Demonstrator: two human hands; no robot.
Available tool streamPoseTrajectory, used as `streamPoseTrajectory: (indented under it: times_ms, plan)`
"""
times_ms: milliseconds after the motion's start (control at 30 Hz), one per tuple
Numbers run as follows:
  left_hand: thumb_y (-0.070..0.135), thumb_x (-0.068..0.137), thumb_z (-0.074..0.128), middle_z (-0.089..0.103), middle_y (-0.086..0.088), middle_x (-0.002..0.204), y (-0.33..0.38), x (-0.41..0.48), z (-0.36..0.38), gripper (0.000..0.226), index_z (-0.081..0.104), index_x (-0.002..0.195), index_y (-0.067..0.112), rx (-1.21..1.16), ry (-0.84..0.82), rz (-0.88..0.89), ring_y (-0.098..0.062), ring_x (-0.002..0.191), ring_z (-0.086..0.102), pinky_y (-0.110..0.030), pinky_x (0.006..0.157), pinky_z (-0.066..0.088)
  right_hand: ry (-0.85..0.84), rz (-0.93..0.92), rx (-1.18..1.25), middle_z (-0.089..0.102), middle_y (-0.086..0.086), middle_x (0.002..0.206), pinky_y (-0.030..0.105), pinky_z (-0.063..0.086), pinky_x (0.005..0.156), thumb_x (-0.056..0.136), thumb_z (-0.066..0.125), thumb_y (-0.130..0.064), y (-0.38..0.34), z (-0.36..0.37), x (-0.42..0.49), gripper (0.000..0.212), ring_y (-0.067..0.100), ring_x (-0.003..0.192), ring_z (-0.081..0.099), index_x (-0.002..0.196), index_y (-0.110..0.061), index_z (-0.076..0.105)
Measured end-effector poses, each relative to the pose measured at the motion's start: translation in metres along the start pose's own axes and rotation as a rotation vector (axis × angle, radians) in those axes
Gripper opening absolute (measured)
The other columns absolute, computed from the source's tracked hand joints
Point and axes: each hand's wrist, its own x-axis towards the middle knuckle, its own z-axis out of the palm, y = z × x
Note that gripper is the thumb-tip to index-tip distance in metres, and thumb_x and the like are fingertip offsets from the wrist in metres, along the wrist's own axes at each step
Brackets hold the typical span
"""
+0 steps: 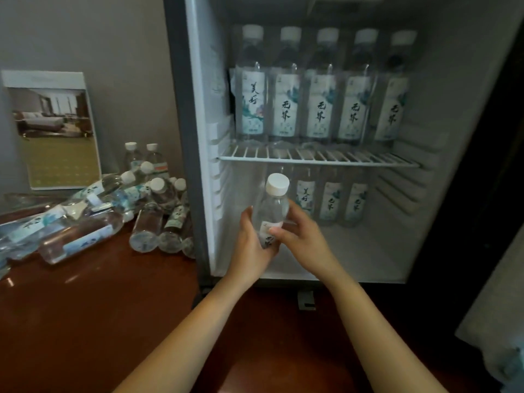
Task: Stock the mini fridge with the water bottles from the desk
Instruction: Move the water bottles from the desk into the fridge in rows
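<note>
Currently both hands, left (249, 245) and right (300, 236), are clamping one water bottle (272, 211) upright at the mini fridge (198, 109) lower compartment; risk: knocking over the standing back row (330, 199) while sliding it in.

wall (85, 29): grey, plain | desk (85, 307): glossy reddish wood (reflective) | light: dim

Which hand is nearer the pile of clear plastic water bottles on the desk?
Left. The left hand is at the fridge opening beside the pile of clear plastic water bottles; the right hand is farther into the fridge.
</note>
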Motion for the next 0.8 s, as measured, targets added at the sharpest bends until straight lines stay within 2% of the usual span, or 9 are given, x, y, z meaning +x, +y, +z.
streamPoseTrajectory:
  times_ms: [100,167,267,333,400,533,667,733,800]
  plan:
    - [0.003,0.076,0.072,0.055,-0.003,0.116,-0.008,0.019,0.003,0.076,0.025,0.135,0.005,0.016,-0.02,-0.02,-0.005,0.095,0.06,-0.006,0.07,0.047,0.028,0.03,-0.043,0.064,-0.013,0.108,0.025,0.053,0.085,0.083,0.064,-0.01,0.018,0.002,0.02,0.047,0.006,0.1,0.063,0.122,-0.031,0.05]
    - [0.001,0.076,0.07,0.053,-0.006,0.117,-0.012,0.03,0.003,0.076,0.022,0.135,0.002,0.025,-0.023,-0.044,-0.004,0.093,0.058,-0.005,0.07,0.047,0.048,0.061,-0.078,0.062,-0.019,0.101,0.021,0.052,0.081,0.083,0.065,-0.011,0.028,0.008,0.032,0.048,0.003,0.094,0.061,0.116,-0.041,0.049]
    - [-0.004,0.077,0.068,0.049,-0.004,0.116,-0.021,0.041,0.001,0.077,0.018,0.136,-0.002,0.025,-0.012,-0.101,-0.007,0.096,0.056,-0.003,0.07,0.045,0.053,0.121,-0.155,0.064,-0.004,0.112,0.009,0.046,0.074,0.085,0.064,-0.014,0.043,0.018,0.046,0.046,0.005,0.095,0.058,0.129,-0.021,0.051]
    - [-0.003,0.08,0.065,0.048,-0.005,0.118,-0.028,0.047,-0.002,0.073,0.019,0.136,-0.004,0.048,-0.007,-0.109,-0.011,0.104,0.053,-0.001,0.073,0.042,0.079,0.124,-0.193,0.066,0.0,0.109,0.002,0.042,0.067,0.087,0.062,-0.013,0.051,0.022,0.05,0.041,0.007,0.094,0.06,0.127,-0.014,0.055]
    - [-0.002,0.082,0.064,0.048,-0.012,0.122,-0.033,0.053,-0.002,0.064,0.024,0.132,-0.006,0.091,0.008,-0.108,-0.015,0.109,0.051,-0.002,0.077,0.039,0.099,0.139,-0.211,0.067,0.002,0.107,0.006,0.04,0.072,0.088,0.055,-0.004,0.057,0.023,0.052,0.037,0.012,0.098,0.061,0.124,-0.011,0.059]
    - [0.002,0.085,0.061,0.047,-0.02,0.128,-0.036,0.064,0.003,0.054,0.028,0.127,-0.007,0.15,0.045,-0.158,-0.027,0.119,0.049,-0.022,0.092,0.039,0.072,0.184,-0.132,0.062,0.011,0.119,0.027,0.043,0.094,0.081,0.039,0.014,0.062,0.026,0.058,0.054,0.025,0.113,0.057,0.13,-0.003,0.051]
    - [0.005,0.089,0.056,0.048,-0.023,0.128,-0.036,0.075,0.009,0.044,0.031,0.123,-0.006,0.184,0.056,-0.246,-0.032,0.118,0.05,-0.033,0.095,0.042,0.035,0.231,-0.101,0.051,0.013,0.135,0.024,0.036,0.101,0.085,0.036,0.012,0.064,0.029,0.065,0.058,0.02,0.124,0.048,0.138,-0.01,0.04]
    - [0.006,0.09,0.056,0.048,-0.023,0.129,-0.037,0.078,0.01,0.043,0.032,0.124,-0.005,0.204,0.08,-0.263,-0.032,0.118,0.05,-0.032,0.093,0.04,0.002,0.263,-0.104,0.045,0.013,0.141,0.03,0.032,0.109,0.088,0.035,0.01,0.066,0.029,0.069,0.057,0.022,0.131,0.042,0.141,-0.012,0.037]
    - [0.007,0.09,0.056,0.048,-0.022,0.13,-0.038,0.08,0.013,0.043,0.033,0.124,-0.005,0.219,0.112,-0.268,-0.031,0.118,0.05,-0.031,0.092,0.039,-0.018,0.262,-0.096,0.046,0.012,0.14,0.028,0.03,0.109,0.086,0.035,0.012,0.066,0.03,0.072,0.06,0.022,0.132,0.041,0.141,-0.012,0.037]
